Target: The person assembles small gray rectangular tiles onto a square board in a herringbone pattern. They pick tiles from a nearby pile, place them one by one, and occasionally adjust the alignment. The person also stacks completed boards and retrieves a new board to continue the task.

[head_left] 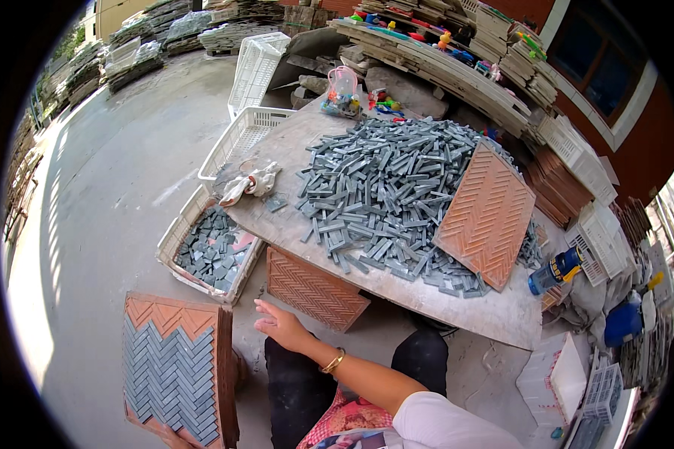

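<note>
My right hand (281,327) is raised over my lap with its fingers apart and nothing in it; a gold bracelet circles the wrist. At the lower edge, my left hand (176,438) shows only in part, its fingers stretched out against the near edge of a terracotta-coloured herringbone tray. Grey stone strips (168,370) fill most of this tray's grooves in a zigzag pattern. Its far end shows bare terracotta-coloured grooves (174,313). The tray lies on top of a stack of similar trays (225,374), to the left of my legs.
Ahead, a large board table (277,224) bears a heap of loose grey strips (389,194) and a bare herringbone tray (487,213). A white crate (174,236) of grey pieces stands left, gloves (251,183) on the table corner. A blue bottle (556,271) is at right.
</note>
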The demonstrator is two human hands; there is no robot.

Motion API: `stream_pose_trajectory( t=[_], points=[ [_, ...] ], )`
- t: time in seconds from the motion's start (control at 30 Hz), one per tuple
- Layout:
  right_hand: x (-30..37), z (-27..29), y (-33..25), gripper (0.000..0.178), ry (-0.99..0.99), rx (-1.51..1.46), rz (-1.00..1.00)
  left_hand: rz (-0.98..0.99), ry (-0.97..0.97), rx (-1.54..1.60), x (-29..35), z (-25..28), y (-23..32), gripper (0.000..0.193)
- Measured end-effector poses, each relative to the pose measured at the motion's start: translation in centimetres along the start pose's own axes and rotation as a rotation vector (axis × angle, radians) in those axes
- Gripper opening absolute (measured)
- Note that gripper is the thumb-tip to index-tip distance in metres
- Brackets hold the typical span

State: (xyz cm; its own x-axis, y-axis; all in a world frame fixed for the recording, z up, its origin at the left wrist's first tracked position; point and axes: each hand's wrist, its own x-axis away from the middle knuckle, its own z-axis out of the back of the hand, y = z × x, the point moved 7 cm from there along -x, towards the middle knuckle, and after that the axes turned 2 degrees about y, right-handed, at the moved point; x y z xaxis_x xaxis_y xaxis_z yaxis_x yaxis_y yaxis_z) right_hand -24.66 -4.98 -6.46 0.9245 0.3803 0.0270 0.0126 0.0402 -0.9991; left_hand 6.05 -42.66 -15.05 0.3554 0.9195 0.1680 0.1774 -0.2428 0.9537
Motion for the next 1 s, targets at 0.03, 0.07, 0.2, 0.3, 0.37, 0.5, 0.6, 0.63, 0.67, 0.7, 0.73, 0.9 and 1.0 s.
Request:
stream_pose_trajectory(
  t=[0.03, 0.07, 0.2, 0.3, 0.37, 0.5, 0.6, 0.63, 0.67, 0.7, 0.73, 0.9, 1.0],
  points=[
    [1.5, 3.5, 0.2, 0.052, 0.093, -0.225, 0.01, -0.023, 0.039, -0.067, 1.3, -2.0, 1.3, 0.045],
    [2.9, 7.4, -0.5, 0.048, 0.204, -0.278, 0.021, -0.05, 0.07, -0.122, 2.2, -3.1, 2.7, 0.045],
    [11.4, 25.6, -1.9, 0.049, 0.939, -0.677, 0.164, -0.13, 0.106, -0.241, 4.4, -6.6, 6.0, 0.043],
    [16.3, 34.8, -1.0, 0.052, 1.216, -0.954, 0.229, -0.169, 0.078, -0.27, 5.9, -9.8, 7.3, 0.041],
    [18.5, 38.2, 0.0, 0.053, 1.361, -1.108, 0.231, -0.195, 0.055, -0.278, 7.2, -11.9, 8.1, 0.04],
    [17.9, 38.5, -0.7, 0.058, 1.312, -1.263, 0.19, -0.264, 0.033, -0.299, 9.8, -14.6, 10.7, 0.039],
    [17.7, 38.8, -0.1, 0.045, 1.269, -1.429, 0.203, -0.296, 0.022, -0.292, 11.5, -16.1, 12.7, 0.037],
    [17.5, 39.0, -0.3, 0.04, 1.254, -1.464, 0.193, -0.304, 0.024, -0.292, 12.1, -16.3, 13.5, 0.037],
    [17.0, 39.6, -1.3, 0.035, 1.152, -1.471, 0.265, -0.312, 0.026, -0.287, 12.6, -16.7, 14.2, 0.036],
    [16.7, 40.1, -2.1, 0.031, 1.053, -1.475, 0.33, -0.317, 0.027, -0.29, 13.2, -16.6, 15.0, 0.036],
    [16.4, 40.5, -3.0, 0.027, 0.954, -1.474, 0.394, -0.321, 0.028, -0.286, 13.7, -16.8, 15.7, 0.035],
    [17.8, 42.5, -8.3, 0.012, 0.884, -1.249, 0.44, -0.264, -0.136, -0.288, 16.6, -19.7, 17.4, 0.033],
    [20.3, 39.1, -8.6, 0.014, 0.814, -1.198, 0.443, -0.144, -0.753, -0.343, 21.1, -27.0, 11.4, 0.029]
  ],
)
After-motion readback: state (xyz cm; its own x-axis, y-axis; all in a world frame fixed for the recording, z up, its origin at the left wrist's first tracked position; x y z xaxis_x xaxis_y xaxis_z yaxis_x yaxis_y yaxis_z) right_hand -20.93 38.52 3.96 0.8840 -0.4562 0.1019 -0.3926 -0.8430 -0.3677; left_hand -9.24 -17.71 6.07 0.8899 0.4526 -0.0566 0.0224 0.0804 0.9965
